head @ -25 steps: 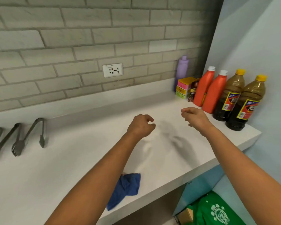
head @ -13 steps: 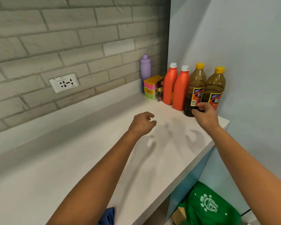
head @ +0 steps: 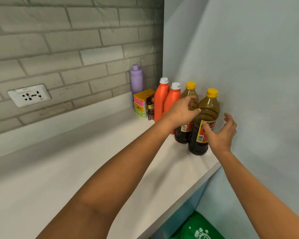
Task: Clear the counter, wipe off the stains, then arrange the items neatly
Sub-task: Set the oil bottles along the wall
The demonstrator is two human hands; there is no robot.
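Observation:
Two brown bottles with yellow caps stand at the right end of the white counter (head: 76,161), against the blue wall. My right hand (head: 221,133) cups the front brown bottle (head: 208,107): the thumb rests on its label and the fingers are spread behind it. My left hand (head: 181,111) reaches in front of the rear brown bottle (head: 190,91), fingers curled and touching its shoulder. Left of these stand two orange bottles (head: 160,100) with white caps, side by side.
A purple bottle (head: 136,80) stands in the corner behind a stack of coloured boxes (head: 141,104) and a dark packet (head: 150,107). A wall socket (head: 29,97) sits in the brick wall. A green bag (head: 197,228) lies below the counter's right edge.
The view has swung right, so the tongs and blue cloth are out of sight. Both hands moved forward to the brown bottles; the right one went from the counter edge to the front bottle.

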